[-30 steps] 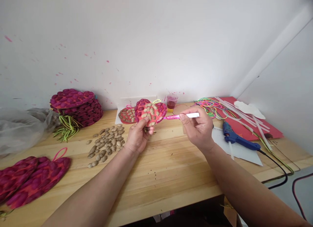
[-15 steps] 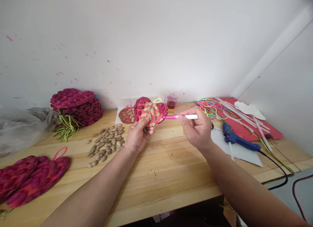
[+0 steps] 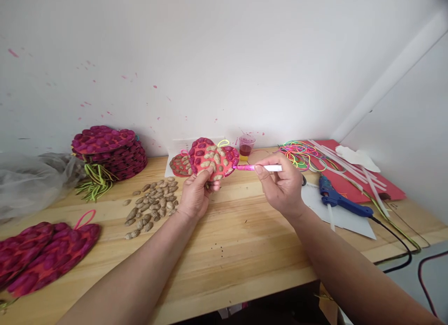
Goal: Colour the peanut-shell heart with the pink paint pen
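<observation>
A red heart-shaped piece (image 3: 220,162), covered in peanuts, is pinched along its lower edge by my left hand (image 3: 199,192). Its outer peanuts are dyed magenta, while those in the middle are plain tan, and a yellow loop sticks up from its top. My right hand (image 3: 282,185) grips a white-handled brush (image 3: 273,168) stained pink. The brush tip touches the heart's right edge. Behind the heart, a second red piece with plain peanuts (image 3: 181,165) lies partly hidden. A plastic cup of dark red liquid (image 3: 245,150) stands beyond the brush.
Loose peanuts (image 3: 154,203) lie left of my left hand. Farther left are a stack of magenta hearts (image 3: 108,150) and two finished-looking hearts (image 3: 56,255). A blue glue gun (image 3: 345,203), coloured cords (image 3: 297,152) and white sticks (image 3: 350,164) occupy the right side.
The held heart has shifted very slightly left and tilted a little. The brush tip stays at its right edge, with my right hand nearly in place.
</observation>
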{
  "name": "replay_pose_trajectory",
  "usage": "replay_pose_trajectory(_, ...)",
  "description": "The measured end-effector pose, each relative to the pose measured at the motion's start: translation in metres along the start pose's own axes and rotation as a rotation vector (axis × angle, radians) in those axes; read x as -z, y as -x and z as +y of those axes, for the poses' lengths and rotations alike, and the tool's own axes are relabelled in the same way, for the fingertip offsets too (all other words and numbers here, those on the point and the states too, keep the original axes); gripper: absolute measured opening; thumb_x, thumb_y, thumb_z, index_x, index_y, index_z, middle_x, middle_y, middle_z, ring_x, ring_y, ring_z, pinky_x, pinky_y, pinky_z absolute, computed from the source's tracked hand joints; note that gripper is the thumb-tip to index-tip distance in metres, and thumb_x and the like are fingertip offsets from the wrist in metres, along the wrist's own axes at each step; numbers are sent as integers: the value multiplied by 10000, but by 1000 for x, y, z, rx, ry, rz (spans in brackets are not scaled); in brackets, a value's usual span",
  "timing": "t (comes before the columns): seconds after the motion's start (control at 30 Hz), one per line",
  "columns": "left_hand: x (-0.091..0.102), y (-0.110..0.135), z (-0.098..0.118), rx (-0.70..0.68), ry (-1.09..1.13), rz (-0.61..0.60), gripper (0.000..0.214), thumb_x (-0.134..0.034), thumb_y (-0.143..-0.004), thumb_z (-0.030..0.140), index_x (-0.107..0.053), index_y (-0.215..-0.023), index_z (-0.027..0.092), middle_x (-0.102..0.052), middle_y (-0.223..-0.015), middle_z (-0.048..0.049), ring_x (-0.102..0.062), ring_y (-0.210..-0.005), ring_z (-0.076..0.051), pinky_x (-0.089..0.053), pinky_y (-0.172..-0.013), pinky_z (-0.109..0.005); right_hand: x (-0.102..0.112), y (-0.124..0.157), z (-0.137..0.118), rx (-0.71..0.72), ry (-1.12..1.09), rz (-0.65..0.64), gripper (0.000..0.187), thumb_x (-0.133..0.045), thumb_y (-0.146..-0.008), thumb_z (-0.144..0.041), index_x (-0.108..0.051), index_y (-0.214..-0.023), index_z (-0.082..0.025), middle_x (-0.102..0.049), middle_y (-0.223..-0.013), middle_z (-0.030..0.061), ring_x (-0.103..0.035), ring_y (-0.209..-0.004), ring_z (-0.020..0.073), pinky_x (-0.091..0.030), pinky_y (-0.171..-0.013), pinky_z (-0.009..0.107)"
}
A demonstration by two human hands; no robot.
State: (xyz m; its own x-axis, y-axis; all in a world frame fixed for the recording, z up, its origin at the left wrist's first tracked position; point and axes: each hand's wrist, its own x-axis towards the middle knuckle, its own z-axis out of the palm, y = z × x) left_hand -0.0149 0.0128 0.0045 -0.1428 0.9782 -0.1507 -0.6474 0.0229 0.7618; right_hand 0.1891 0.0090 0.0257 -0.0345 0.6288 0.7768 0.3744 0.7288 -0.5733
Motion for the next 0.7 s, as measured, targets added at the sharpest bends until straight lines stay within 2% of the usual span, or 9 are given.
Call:
replay_pose_trajectory(0.17, 0, -2, 0, -6, 1, 26, 359, -963, -561, 282, -712, -766, 127, -664, -624, 14, -608, -488, -90, -492, -439, -166, 1, 0, -4, -13, -32, -8, 79, -687, -951, -305, -648, -941, -237, -668, -846, 36, -658, -800, 193, -503, -639, 329)
replay_pose_trajectory(0.43, 2, -2, -2, 8, 18, 4, 365, -962, -554, 284, -714, -763, 117, -672, -624, 6, -608, -486, -91, -490, -425, -161, -2, 2, 0, -42, -63, 29, 75, -683, -964, -299, -664, -991, -232, -690, -899, 38, -668, -816, 189, -518, -690, 342)
replay_pose_trajectory(0.57, 2, -3, -3, 31, 56, 43, 303, -930, -596, 230, -714, -778, 118, -672, -623, 7, -612, -485, -92, -506, -429, -159, -3, 2, -1, -17, -29, 16, 42, -677, -963, -257, -652, -982, -229, -690, -928, 38, -670, -866, 187, -514, -756, 352)
replay_pose_trajectory(0.7, -1, -3, -1, 49, 84, 78, 210, -874, -668, 173, -704, -781, 123, -664, -616, 9, -611, -480, -90, -502, -423, -151, -4, 2, -5, 38, -11, 21, 36, -679, -955, -226, -650, -974, -231, -672, -886, 24, -651, -841, 176, -498, -757, 347)
